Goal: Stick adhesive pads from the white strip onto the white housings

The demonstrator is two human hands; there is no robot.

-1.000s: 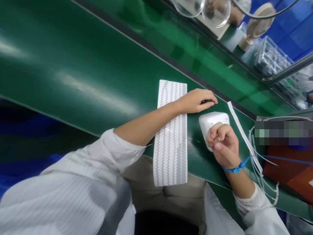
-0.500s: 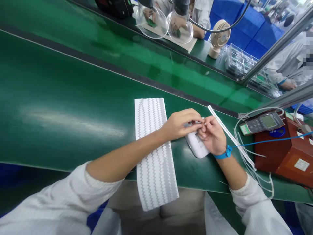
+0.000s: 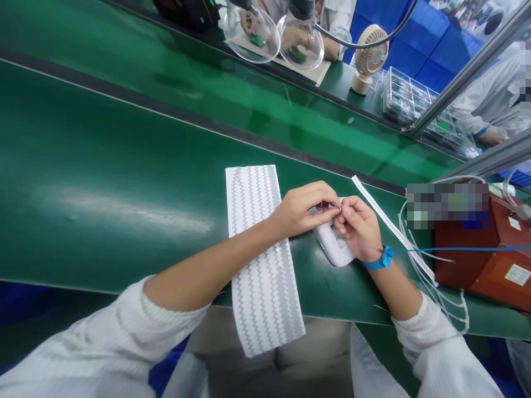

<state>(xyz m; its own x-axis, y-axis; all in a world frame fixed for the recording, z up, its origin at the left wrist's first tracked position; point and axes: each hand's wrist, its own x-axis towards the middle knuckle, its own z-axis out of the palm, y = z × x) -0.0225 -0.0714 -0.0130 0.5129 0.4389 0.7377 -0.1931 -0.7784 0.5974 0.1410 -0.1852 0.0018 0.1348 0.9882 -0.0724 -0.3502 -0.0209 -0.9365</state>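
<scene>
1. Meeting fingertip to fingertip in the head view, the left hand (image 3: pixel 296 210) and the right hand (image 3: pixel 362 229) were near the far end of a white device (image 3: pixel 341 253).
2. The left grip was narrow, thumb and forefinger tapering together; the right grip was narrow too, thumb against curled fingers. A pale speck showed where they met, too small to name, and I could not tell which grip, if either, had it.
3. The device lay on the green table (image 3: pixel 124 155), partly covered by both hands.
4. Left of it lay a zigzag-printed sheet (image 3: pixel 259 293), its near end jutting past the table's edge, with the left forearm crossing above.
5. A blue band (image 3: pixel 380 260) circled the right wrist, its cord (image 3: pixel 456 250) running rightward.
6. Right of the hands, a thin strip (image 3: pixel 373 207) lay slantwise, its lower end among clear tubes (image 3: pixel 440 301) near a red box (image 3: pixel 460 265).
7. Beyond stood a beige fan (image 3: pixel 370 52) beside a clear tray (image 3: pixel 409 94).
</scene>
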